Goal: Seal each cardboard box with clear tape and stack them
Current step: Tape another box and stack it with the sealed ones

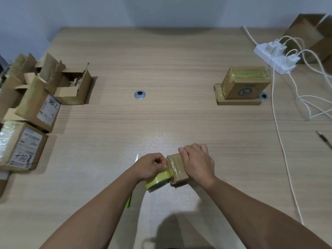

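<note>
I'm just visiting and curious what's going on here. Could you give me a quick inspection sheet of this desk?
Surface: wooden table, with a round metal cable port near the middle.
Job's things: small box being taped with the tape roll; two taped boxes stacked far right; pile of open boxes on the left.
Clutter: knife beside the left hand; pen at the right edge.
Grippers: left hand pinches the tape; right hand presses on the small box.
Cables: white power strip with chargers, white cords trailing down the table.
Surroundings: pale wall; large carton far right.
</note>
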`<act>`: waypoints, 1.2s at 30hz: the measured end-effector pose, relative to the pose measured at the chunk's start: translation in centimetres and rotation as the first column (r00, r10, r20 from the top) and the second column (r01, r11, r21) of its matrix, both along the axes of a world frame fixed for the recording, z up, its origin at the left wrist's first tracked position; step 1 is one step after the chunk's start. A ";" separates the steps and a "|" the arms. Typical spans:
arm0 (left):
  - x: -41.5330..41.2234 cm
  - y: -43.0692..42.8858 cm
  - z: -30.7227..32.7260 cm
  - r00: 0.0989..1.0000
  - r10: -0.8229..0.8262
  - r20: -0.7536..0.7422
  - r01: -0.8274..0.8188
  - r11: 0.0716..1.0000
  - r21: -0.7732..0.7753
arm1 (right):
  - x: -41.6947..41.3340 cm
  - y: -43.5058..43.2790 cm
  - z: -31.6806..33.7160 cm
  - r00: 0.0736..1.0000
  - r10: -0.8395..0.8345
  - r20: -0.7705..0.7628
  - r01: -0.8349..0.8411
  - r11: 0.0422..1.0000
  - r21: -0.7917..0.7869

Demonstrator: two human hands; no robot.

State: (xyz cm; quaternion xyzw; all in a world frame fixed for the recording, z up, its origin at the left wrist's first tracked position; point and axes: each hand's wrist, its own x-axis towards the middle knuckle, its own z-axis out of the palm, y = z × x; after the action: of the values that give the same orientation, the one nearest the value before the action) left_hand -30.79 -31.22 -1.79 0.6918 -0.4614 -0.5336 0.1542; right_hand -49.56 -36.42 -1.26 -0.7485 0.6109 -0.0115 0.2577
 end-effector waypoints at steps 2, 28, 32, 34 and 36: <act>-0.2 0.2 -0.2 1.000 0.026 -0.017 -0.025 0.999 0.034 | 0.0 -0.1 0.0 1.000 -0.006 0.011 0.005 1.000 0.009; 0.7 4.7 2.7 0.827 0.559 0.063 -0.556 0.829 -0.065 | 3.9 2.7 0.8 0.939 0.195 -0.282 -0.186 0.981 0.061; 0.2 5.6 3.4 0.813 0.580 0.050 -0.575 0.813 -0.087 | 4.2 2.7 0.9 0.947 0.171 -0.273 -0.158 0.985 0.070; 0.2 5.9 3.7 0.799 0.599 0.041 -0.592 0.798 -0.112 | 4.2 2.4 1.2 0.942 0.209 -0.264 -0.189 0.977 0.099; 0.2 6.0 4.0 0.787 0.616 0.022 -0.609 0.783 -0.127 | 4.2 2.1 1.8 0.922 0.284 -0.264 -0.269 0.959 0.091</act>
State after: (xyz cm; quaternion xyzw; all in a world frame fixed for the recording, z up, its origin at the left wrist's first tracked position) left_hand -30.56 -25.18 2.20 0.8104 -0.2459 -0.4060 0.3436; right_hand -45.36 -34.32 0.51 -0.8145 0.5288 0.1452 0.1894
